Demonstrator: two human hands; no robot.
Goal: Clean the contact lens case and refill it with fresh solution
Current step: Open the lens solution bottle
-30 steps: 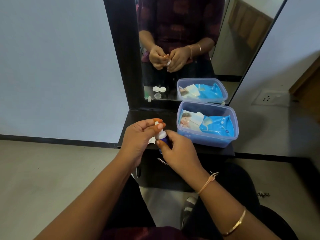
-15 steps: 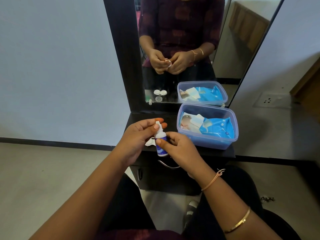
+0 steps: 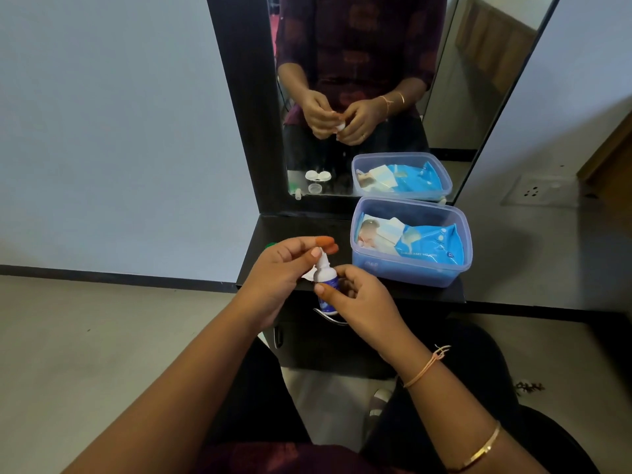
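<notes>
White bottle (image 3: 325,273) left of the tub (image 3: 403,268): right hand (image 3: 359,299) grips its body, left hand (image 3: 280,271) pinches the tip. Case (image 3: 318,176) seen only in the mirror (image 3: 478,97), left of the tub's reflection. Risk: squeezing while uncapping spills solution.
</notes>
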